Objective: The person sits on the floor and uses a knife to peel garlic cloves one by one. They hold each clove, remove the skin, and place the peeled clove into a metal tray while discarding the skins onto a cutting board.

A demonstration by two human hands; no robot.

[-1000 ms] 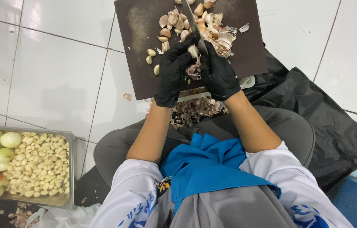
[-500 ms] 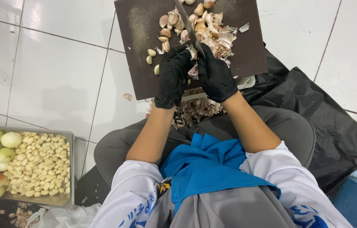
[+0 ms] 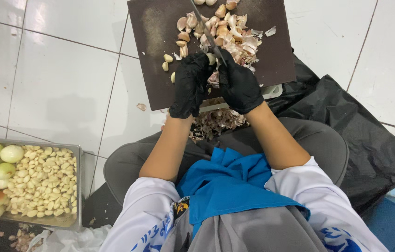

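Dark cutting board [image 3: 160, 51] on white tile, landmark. Left hand [image 3: 189, 86], black-gloved, at its near edge — fingers pinched shut on a garlic clove [image 3: 211, 58]. Right hand [image 3: 240, 84], gloved, beside it, closed on a knife [image 3: 206, 30] whose blade crosses the unpeeled cloves [image 3: 225, 30] piled at the board's far side. The clove probably handles light, firm, slippery-skinned; best held by its sides. Tray [image 3: 78, 186] of peeled cloves left of board.

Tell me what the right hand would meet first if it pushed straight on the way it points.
Likely the pile of unpeeled garlic cloves on the dark cutting board; the right hand, holding a knife, points up-board toward them. Depth is unclear.
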